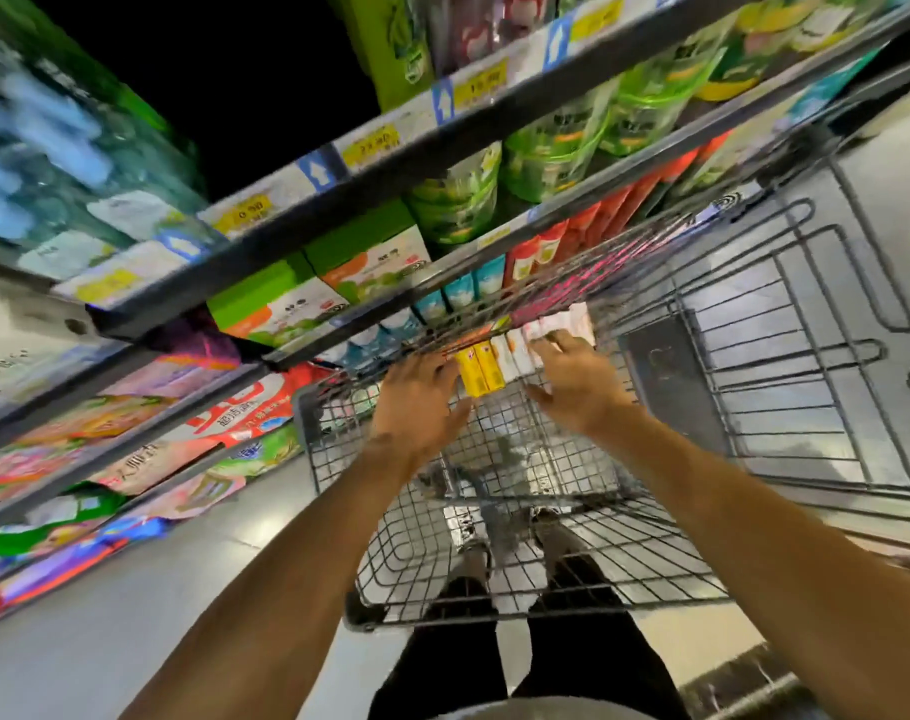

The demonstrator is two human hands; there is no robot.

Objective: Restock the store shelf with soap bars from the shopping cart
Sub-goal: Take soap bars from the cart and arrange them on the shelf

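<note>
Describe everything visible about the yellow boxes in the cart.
The yellow boxes are two slim cartons, seemingly cardboard, with small red marks near their far ends. They lie side by side, long edges touching, at the far end of the wire cart, at the left end of a row that continues with white boxes. The left hand has its fingers against their left side; the right hand reaches over the white ones. Print is too blurred to read.

Large red Chinese characters (235, 407) printed on a white-and-red bag (219, 433) on a lower shelf, too blurred to read surely. Yellow price tags (370, 142) along the shelf edges (338, 194), digits illegible. Blue arrow labels (315, 171) beside them.
</note>
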